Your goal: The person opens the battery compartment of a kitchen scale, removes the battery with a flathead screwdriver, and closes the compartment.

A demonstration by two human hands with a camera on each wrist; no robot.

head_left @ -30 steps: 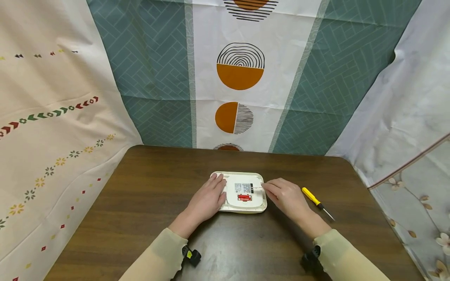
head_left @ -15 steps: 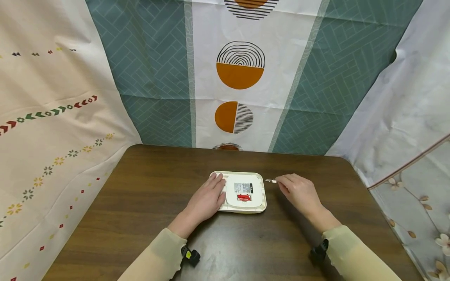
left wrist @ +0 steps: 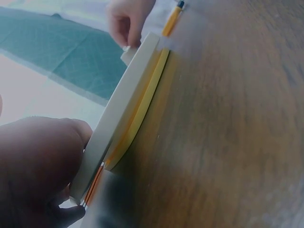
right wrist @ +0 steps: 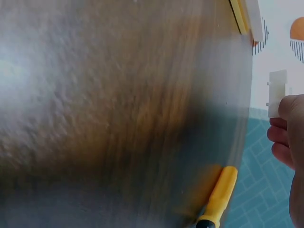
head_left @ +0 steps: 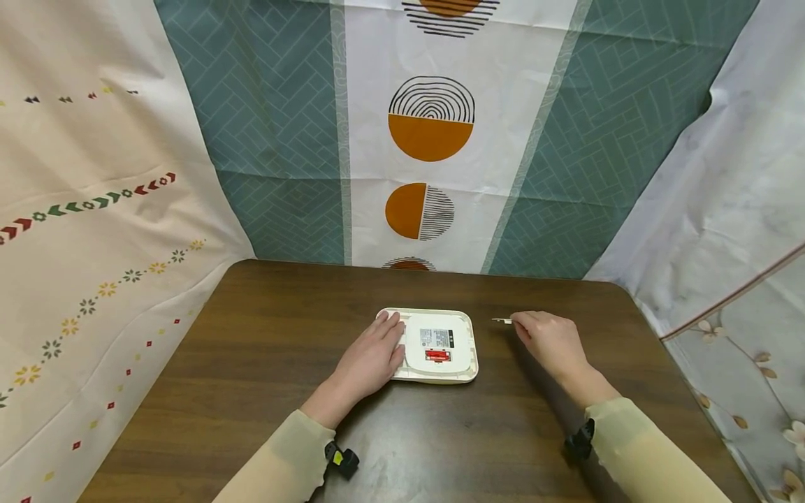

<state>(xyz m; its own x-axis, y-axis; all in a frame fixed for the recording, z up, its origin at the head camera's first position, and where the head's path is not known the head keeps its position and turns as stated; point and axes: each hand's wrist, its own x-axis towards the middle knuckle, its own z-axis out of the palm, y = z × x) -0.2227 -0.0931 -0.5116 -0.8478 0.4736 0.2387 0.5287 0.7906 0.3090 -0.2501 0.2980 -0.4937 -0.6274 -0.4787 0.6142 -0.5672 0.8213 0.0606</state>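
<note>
A white, rounded rectangular device (head_left: 468,335) lies with its labelled side up on the wooden table. A red battery (head_left: 437,355) shows in the slot below the label. My left hand (head_left: 367,353) rests on the device's left end, its fingers stretched over the top. To the right of the device, my right hand (head_left: 553,342) pinches a small flat white plastic cover (right wrist: 278,83) by one end, held above the table. Small tabs stick out along one edge of the cover in the right wrist view. The device's yellow underside (left wrist: 147,102) shows in the left wrist view.
A screwdriver with a yellow handle (right wrist: 222,194) lies on the table (head_left: 283,335) below my right hand, hidden in the head view. Patterned cloths (head_left: 289,140) hang along the back and both sides of the table.
My right hand has drawn the white cover off the device's right edge and carried it right and slightly away. The screwdriver is now hidden behind that hand. My left hand stays on the device.
</note>
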